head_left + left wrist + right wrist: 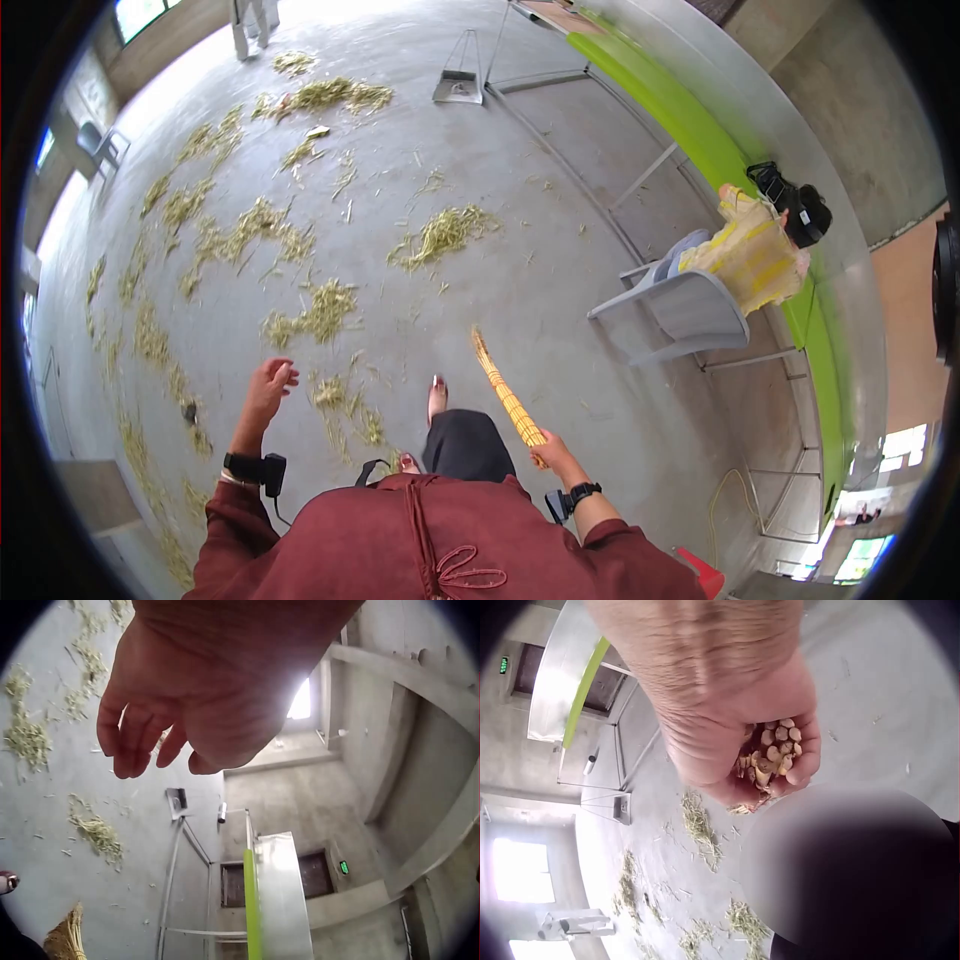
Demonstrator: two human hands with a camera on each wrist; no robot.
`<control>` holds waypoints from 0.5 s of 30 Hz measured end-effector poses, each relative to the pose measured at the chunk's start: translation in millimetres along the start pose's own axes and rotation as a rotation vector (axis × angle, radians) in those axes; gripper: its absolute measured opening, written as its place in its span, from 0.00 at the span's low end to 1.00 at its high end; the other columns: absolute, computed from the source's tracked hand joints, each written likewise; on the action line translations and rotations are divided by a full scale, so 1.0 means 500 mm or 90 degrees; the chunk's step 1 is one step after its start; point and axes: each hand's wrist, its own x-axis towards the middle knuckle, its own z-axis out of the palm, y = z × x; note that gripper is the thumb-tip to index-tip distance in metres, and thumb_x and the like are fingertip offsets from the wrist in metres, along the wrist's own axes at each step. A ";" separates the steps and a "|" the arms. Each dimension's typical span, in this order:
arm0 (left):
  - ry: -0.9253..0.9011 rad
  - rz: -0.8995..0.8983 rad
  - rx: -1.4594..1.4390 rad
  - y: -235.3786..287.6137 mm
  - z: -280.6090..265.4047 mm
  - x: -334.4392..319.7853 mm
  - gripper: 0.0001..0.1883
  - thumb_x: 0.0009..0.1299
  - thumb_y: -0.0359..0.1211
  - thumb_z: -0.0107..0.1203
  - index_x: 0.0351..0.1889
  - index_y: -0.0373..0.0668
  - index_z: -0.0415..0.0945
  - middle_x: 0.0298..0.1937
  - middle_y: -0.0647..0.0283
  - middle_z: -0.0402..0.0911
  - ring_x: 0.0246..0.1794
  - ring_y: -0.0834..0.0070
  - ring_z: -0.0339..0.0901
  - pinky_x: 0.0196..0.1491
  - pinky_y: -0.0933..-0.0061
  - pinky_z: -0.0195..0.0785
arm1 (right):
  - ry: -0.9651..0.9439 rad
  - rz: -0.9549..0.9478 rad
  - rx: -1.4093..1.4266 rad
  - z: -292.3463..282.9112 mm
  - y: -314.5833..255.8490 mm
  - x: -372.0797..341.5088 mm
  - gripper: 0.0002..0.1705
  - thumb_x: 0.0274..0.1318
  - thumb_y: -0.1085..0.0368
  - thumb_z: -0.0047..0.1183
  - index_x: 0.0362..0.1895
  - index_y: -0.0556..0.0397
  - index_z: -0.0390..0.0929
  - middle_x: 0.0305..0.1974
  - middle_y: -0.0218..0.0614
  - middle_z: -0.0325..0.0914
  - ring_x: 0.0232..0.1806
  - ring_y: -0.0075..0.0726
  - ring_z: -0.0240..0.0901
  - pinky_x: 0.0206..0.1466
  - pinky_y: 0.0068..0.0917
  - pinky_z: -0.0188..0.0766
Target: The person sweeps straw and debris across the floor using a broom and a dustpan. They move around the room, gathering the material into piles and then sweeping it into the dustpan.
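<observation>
My right hand [549, 450] grips the bound handle of a straw broom [508, 397], whose bristle end points forward and a little left, low over the floor. In the right wrist view the fingers curl round the cut stalk ends of the broom handle [778, 746]. Out to the left, my left hand [268, 388] hangs in the air with loosely bent fingers and holds nothing. Its fingers droop loosely in the left wrist view too, and the broom's bristles [66, 936] show at the bottom left there. A pile of dry plant scraps [322, 312] lies on the floor ahead of the left hand.
More scraps [445, 235] lie in heaps across the grey floor. A long-handled dustpan [459, 88] stands at the far side. On the right, a person in a yellow top [750, 250] sits on a grey plastic chair [690, 312] by a long green-edged table [660, 100]. Another person [250, 25] stands far off.
</observation>
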 end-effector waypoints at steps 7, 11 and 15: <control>-0.079 -0.040 0.018 0.201 0.122 0.534 0.14 0.69 0.38 0.45 0.46 0.39 0.71 0.35 0.63 0.79 0.34 0.77 0.76 0.33 0.77 0.67 | 0.043 -0.033 0.032 -0.006 -0.365 0.425 0.31 0.42 0.72 0.52 0.55 0.54 0.63 0.18 0.30 0.69 0.14 0.24 0.66 0.15 0.24 0.64; -0.064 -0.084 0.053 0.294 0.095 0.788 0.14 0.69 0.38 0.45 0.46 0.39 0.70 0.36 0.62 0.79 0.34 0.77 0.75 0.33 0.76 0.67 | 0.059 -0.029 0.004 -0.032 -0.692 0.640 0.31 0.44 0.70 0.52 0.57 0.53 0.62 0.19 0.30 0.69 0.14 0.24 0.66 0.14 0.23 0.64; -0.034 -0.094 0.050 0.413 0.043 1.054 0.15 0.69 0.39 0.45 0.46 0.39 0.70 0.36 0.63 0.79 0.34 0.77 0.75 0.33 0.76 0.67 | 0.096 -0.057 -0.038 -0.018 -1.031 0.763 0.32 0.45 0.69 0.51 0.58 0.53 0.62 0.20 0.31 0.70 0.15 0.23 0.66 0.13 0.22 0.63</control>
